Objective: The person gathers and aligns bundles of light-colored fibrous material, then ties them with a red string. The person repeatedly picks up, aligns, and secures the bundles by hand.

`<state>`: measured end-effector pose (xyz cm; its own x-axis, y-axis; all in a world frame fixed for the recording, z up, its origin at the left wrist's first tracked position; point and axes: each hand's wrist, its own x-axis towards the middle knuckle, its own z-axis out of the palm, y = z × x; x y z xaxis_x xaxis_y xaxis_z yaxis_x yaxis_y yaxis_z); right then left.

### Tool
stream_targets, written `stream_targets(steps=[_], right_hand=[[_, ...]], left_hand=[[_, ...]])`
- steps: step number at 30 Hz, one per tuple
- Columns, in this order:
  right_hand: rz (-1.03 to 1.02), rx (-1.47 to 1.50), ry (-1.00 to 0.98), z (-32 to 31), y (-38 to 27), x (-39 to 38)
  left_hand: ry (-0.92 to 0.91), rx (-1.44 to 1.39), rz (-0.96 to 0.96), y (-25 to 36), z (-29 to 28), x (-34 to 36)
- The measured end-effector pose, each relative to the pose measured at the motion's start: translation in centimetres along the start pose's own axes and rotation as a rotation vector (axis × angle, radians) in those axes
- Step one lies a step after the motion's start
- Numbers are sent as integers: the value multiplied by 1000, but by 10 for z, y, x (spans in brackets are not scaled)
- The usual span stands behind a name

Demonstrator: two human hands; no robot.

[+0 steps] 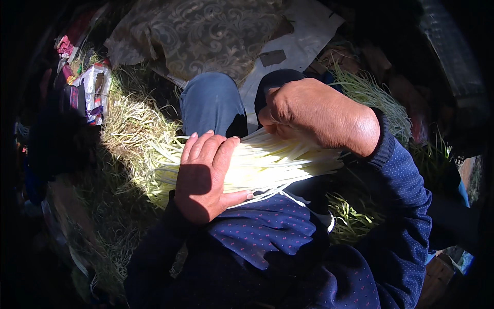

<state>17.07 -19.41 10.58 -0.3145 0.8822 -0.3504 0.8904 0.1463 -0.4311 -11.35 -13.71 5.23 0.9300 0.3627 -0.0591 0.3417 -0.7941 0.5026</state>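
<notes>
A thick bunch of long, pale yellow-white stalks, much like blanched chives [278,172], lies crosswise over my lap in bright sun. Across its left part lies my left hand [203,177], fingers over the top and thumb on the near side, clasping it. My right hand [303,113] is bent at the wrist over the bunch's far edge, its fingers curled down. What those fingertips pinch is hidden beneath the hand. Some loose stalks stick out at the near side, over my dark blue dotted clothing [267,226].
Yellowish cut trimmings [131,123] are heaped to the left. Another bundle of greenish-white stalks [373,100] lies at the far right. Beyond my knees [212,100] spreads a patterned cloth [206,36] beside a pale sheet [303,31]. Green leaves [350,219] lie right of my lap.
</notes>
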Motion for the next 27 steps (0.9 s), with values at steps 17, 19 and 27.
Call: stream_targets(steps=[17,19,27], right_hand=[[40,-173,338,8,28,-35],[126,-218,395,9,47,-49],[652,-202,667,34,179,-123]], left_hand=[[2,34,-1,1,2,-3],[7,22,4,1,2,-4],[-11,-19,4,-3,4,-6]])
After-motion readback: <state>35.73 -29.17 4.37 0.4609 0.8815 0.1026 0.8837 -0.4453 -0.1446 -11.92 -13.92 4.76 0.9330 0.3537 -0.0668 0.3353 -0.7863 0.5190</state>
